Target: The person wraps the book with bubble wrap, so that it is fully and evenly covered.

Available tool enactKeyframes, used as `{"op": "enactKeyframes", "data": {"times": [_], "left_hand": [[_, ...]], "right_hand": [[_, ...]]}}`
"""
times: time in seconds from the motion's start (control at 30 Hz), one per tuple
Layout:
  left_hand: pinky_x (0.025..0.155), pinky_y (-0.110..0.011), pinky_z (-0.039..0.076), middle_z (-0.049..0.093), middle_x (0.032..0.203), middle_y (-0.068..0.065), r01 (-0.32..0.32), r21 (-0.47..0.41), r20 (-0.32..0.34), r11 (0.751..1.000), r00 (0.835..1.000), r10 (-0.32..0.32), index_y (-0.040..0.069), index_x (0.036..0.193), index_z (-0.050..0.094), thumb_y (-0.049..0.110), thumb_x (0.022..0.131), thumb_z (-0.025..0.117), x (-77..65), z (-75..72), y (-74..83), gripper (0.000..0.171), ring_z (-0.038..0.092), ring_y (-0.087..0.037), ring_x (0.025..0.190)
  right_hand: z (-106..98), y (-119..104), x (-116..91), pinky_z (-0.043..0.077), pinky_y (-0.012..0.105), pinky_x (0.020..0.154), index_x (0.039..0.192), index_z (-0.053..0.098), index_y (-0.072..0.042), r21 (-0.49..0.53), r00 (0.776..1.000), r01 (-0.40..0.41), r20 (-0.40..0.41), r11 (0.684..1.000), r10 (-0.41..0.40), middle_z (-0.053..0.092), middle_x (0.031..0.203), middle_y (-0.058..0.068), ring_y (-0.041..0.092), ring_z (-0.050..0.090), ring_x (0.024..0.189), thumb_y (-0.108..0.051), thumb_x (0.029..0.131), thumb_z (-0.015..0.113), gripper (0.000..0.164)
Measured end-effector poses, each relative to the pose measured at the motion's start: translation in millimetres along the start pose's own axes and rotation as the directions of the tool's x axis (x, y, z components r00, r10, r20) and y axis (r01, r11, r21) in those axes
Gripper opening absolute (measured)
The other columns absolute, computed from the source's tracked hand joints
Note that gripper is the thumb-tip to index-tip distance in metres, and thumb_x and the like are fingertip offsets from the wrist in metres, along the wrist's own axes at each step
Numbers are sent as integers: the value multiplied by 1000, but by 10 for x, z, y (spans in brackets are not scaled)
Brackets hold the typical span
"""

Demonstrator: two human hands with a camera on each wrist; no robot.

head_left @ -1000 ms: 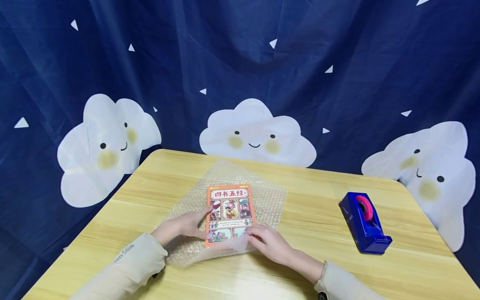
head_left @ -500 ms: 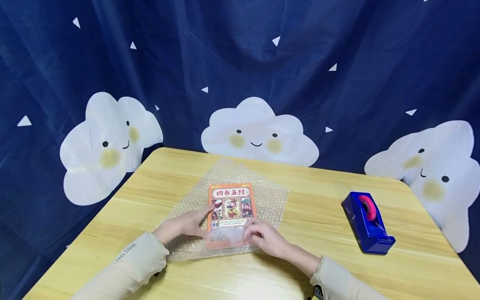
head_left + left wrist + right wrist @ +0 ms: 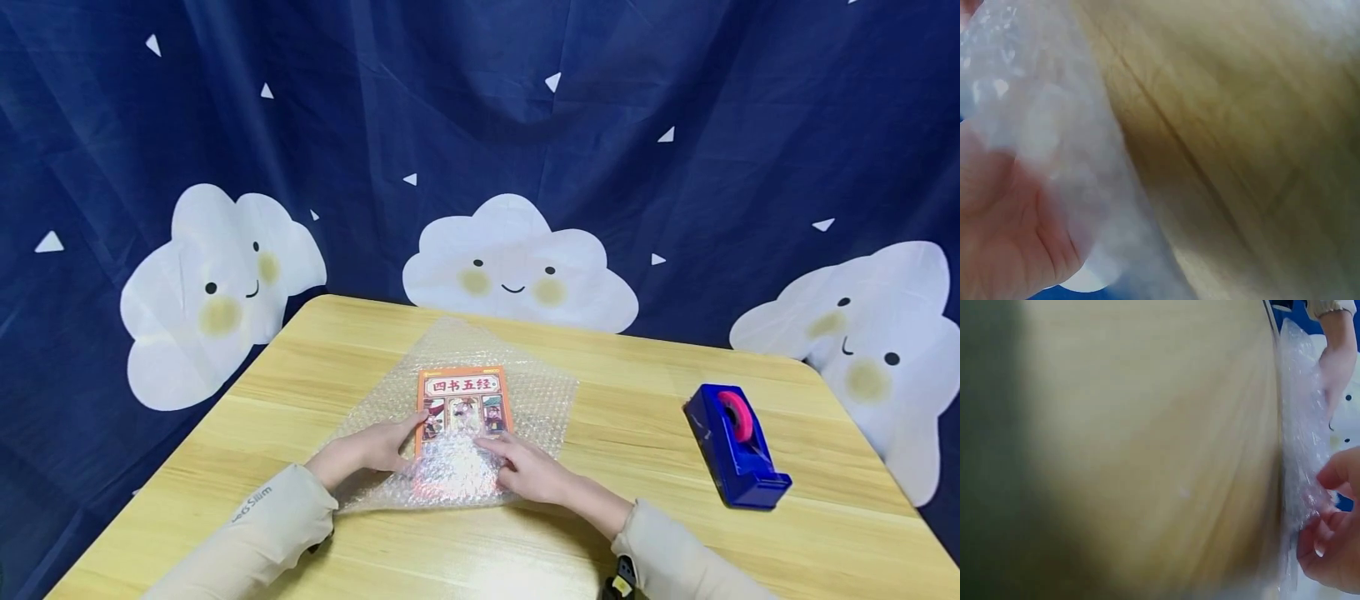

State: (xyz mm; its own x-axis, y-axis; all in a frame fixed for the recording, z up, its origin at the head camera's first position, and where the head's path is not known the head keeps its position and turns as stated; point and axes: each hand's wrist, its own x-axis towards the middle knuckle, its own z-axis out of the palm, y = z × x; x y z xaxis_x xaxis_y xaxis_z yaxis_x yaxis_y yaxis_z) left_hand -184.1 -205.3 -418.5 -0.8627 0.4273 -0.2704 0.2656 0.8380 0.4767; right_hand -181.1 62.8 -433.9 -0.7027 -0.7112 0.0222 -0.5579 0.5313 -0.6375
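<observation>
Book (image 3: 465, 408) sits mid-worktop (image 3: 630, 417) on my head feed, cover up, orange border, red title, flat on a sheet of bubble wrap (image 3: 536, 400). Sheet lies skewed, one corner pointing at the far edge. Near-side flap (image 3: 453, 475) is folded over the lower part of the cover; strong glare there, so I lose the print underneath. Title and the top of the picture row read clear.

Left hand (image 3: 377, 446): at the book's left side, thumb and index spread apart, index tip on the cover edge, thumb by the flap. No closed grip there. My left wrist feed is blurred: palm against wrap, fingertips hidden.

Right hand (image 3: 528, 471): at the book's lower right, index reaching onto the flap over the cover, other fingers bent. My right wrist feed shows its fingertips at the wrap. Can't tell if that grip pinches the film or just presses it.

Blue tape dispenser (image 3: 731, 454) with a pink-red roll (image 3: 742, 417) stands on the right of the worktop, well apart from the right hand. Navy curtain (image 3: 480, 83) with smiling clouds behind.
</observation>
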Motion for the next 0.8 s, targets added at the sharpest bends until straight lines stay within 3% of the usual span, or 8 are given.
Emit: {"op": "enactKeyframes", "data": {"times": [0.17, 0.27, 0.4, 0.5, 0.6, 0.73, 0.8], "left_hand": [[99, -50, 35, 41, 131, -32, -12, -10, 33, 1000, 999, 12, -1, 142, 22, 13, 77, 69, -6, -19, -4, 82, 50, -43, 110], [80, -42, 49, 41, 132, -31, 20, -67, 66, 998, 998, -15, 3, 144, 23, 20, 84, 65, 8, -35, -15, 75, 61, -31, 79], [58, -30, 46, 40, 135, -28, 79, -115, 84, 990, 994, -70, 8, 145, 24, 37, 91, 53, 27, -49, -14, 68, 48, -15, 49], [57, -30, 45, 42, 134, -25, 108, -121, 90, 987, 991, -98, 11, 145, 24, 47, 91, 47, 31, -59, -4, 69, 45, -13, 47], [55, -32, 47, 56, 118, -23, 125, -125, 101, 984, 988, -113, 13, 145, 24, 52, 89, 47, 26, -75, 5, 72, 41, -11, 45], [60, -36, 49, 54, 117, -26, 108, -138, 116, 985, 989, -92, 10, 146, 22, 47, 85, 57, 7, -98, -1, 79, 46, -13, 51], [58, -34, 49, 44, 128, -27, 106, -162, 126, 981, 988, -86, 10, 146, 21, 42, 83, 63, 4, -105, -15, 83, 48, -13, 53]], "right_hand": [[-36, 29, 48, 39, 17, 51, 131, 50, -12, -31, 997, -30, 76, 999, 32, 45, 88, 0, 2, 37, 58, -5, 82, 56, 50], [-60, 38, 78, 37, 16, 50, 130, 51, -11, -57, 993, -26, 110, 998, 32, 44, 90, 0, 2, 34, 56, -7, 83, 57, 48], [-96, 41, 129, 37, 16, 51, 128, 53, -8, -73, 990, 0, 140, 997, 10, 48, 95, 3, 2, 35, 56, -5, 80, 60, 48], [-119, 45, 164, 38, 17, 54, 127, 53, -5, -73, 987, 25, 159, 997, -13, 47, 87, 1, 3, 36, 60, -4, 78, 61, 49], [-144, 50, 197, 38, 18, 56, 125, 52, -5, -76, 983, 34, 181, 997, -20, 44, 77, -3, 4, 37, 62, -4, 77, 62, 49], [-170, 58, 249, 35, 18, 54, 125, 50, -7, -47, 976, 19, 219, 999, -8, 41, 70, -6, 4, 36, 58, -4, 76, 62, 51], [-176, 60, 277, 35, 18, 53, 124, 49, -8, -31, 971, 8, 238, 999, 0, 42, 68, -6, 4, 36, 58, -4, 75, 63, 51]]}}
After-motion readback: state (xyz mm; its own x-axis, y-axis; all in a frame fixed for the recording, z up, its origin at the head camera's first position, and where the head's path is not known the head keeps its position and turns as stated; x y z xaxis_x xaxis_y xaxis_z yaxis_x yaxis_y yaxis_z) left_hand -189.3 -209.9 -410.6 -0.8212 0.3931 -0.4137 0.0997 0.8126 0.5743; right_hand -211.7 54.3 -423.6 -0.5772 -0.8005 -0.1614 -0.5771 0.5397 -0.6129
